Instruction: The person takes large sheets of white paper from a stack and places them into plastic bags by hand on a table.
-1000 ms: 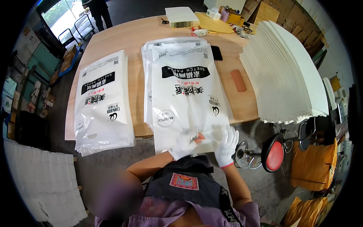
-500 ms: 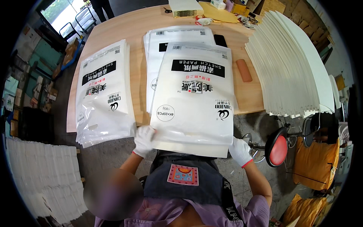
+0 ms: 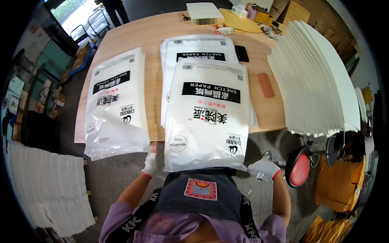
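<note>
A pale wooden counter (image 3: pixel 133 40) fills a workshop with a grey concrete floor, seen from above the worker's head. Gloved fingers (image 3: pixel 150 156) of the left hand (image 3: pixel 150 163) are curled around the lower left corner of a white plastic bag of sketch paper (image 3: pixel 208 117), while the right hand (image 3: pixel 264 169), also in a white glove, grips the lower right corner with its fingers closed on the edge. The bag is held up off the counter, tilted toward the person's chest, its lower edge just above a dark apron (image 3: pixel 200 194) with a colourful patch. Beneath and behind the held bag lies a stack of similar white bags (image 3: pixel 198 46) on the counter. To the left, a second pile of filled bags (image 3: pixel 115 105) overhangs the counter's near edge. To the right, a tall fanned stack of cream sheets (image 3: pixel 316 77) rests on the counter, with an orange-brown block (image 3: pixel 265 84) and a black phone (image 3: pixel 242 53) between it and the bags. A red round stool (image 3: pixel 299 170) stands just beside the right hand. White sheets (image 3: pixel 44 186) lie on the floor at far left.
</note>
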A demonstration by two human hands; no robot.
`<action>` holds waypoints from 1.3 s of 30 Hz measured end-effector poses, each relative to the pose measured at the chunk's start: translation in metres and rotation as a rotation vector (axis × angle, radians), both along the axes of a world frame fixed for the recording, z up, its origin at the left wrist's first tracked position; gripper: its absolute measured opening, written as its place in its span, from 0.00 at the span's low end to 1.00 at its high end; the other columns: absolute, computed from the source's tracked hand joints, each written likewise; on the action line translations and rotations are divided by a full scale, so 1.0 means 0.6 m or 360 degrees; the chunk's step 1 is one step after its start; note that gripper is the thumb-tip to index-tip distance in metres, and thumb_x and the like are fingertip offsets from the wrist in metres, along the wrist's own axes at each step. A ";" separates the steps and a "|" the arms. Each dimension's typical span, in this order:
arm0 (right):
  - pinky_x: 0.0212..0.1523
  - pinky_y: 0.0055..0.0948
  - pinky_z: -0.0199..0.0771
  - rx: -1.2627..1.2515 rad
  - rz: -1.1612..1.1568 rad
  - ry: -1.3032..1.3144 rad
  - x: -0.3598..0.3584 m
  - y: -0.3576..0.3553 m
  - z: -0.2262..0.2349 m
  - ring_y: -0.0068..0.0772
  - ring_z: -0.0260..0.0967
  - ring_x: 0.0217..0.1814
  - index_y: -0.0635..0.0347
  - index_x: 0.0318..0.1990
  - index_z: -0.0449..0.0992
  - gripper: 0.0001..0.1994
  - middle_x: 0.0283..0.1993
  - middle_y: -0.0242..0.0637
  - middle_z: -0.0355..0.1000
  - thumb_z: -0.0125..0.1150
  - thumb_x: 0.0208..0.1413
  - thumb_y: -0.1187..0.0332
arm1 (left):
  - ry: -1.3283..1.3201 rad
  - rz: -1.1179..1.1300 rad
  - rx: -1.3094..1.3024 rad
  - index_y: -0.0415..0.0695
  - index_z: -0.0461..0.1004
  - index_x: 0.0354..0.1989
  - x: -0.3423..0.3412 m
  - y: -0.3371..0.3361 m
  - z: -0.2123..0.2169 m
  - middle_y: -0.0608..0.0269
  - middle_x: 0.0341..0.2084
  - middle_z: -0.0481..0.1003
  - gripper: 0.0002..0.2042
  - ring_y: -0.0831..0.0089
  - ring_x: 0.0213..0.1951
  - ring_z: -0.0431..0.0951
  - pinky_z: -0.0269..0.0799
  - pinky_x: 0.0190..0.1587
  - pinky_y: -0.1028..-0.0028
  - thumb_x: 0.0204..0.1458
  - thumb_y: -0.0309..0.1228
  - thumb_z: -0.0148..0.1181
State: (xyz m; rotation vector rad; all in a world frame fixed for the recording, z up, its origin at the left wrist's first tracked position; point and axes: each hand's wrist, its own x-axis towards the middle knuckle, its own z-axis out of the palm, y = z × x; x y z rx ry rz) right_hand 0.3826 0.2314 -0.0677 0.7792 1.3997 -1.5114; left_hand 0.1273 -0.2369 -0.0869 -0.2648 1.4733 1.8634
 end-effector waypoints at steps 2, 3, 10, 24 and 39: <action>0.31 0.20 0.67 0.0625 -0.0489 0.0486 -0.026 -0.022 -0.010 0.20 0.65 0.31 0.63 0.52 0.75 0.21 0.38 0.27 0.73 0.55 0.60 0.56 | -0.0276 -0.0191 -0.0013 0.40 0.67 0.59 -0.015 0.022 -0.029 0.60 0.50 0.74 0.22 0.70 0.51 0.74 0.68 0.56 0.70 0.61 0.40 0.54; 0.36 0.20 0.68 0.0871 -0.0678 0.0806 -0.030 -0.045 -0.035 0.19 0.65 0.38 0.62 0.58 0.71 0.24 0.44 0.29 0.73 0.54 0.61 0.55 | -0.0073 -0.0376 -0.0076 0.40 0.67 0.59 -0.013 0.024 -0.074 0.61 0.49 0.75 0.21 0.70 0.51 0.74 0.68 0.56 0.70 0.61 0.38 0.54; 0.40 0.24 0.71 -0.0125 -0.0944 0.0575 -0.050 -0.147 -0.126 0.23 0.70 0.38 0.61 0.52 0.72 0.17 0.41 0.31 0.75 0.54 0.64 0.58 | 0.1220 -0.0548 -0.0922 0.37 0.65 0.59 -0.076 0.060 0.146 0.50 0.47 0.75 0.24 0.65 0.51 0.75 0.69 0.53 0.70 0.54 0.32 0.59; 0.49 0.26 0.72 -0.0842 -0.0417 0.0936 -0.562 -0.485 0.051 0.24 0.70 0.46 0.68 0.55 0.69 0.23 0.47 0.35 0.73 0.58 0.62 0.57 | 0.1670 0.0862 -0.0585 0.32 0.64 0.58 -0.186 -0.331 0.349 0.60 0.46 0.73 0.22 0.76 0.46 0.73 0.68 0.49 0.79 0.59 0.31 0.57; 0.32 0.22 0.76 -0.0883 0.0227 0.0697 -0.436 -0.459 0.044 0.22 0.72 0.31 0.68 0.66 0.56 0.31 0.40 0.39 0.76 0.59 0.60 0.64 | 0.1537 0.0210 -0.1986 0.41 0.60 0.65 -0.319 -0.500 -0.011 0.42 0.58 0.65 0.26 0.48 0.59 0.65 0.59 0.63 0.62 0.59 0.35 0.52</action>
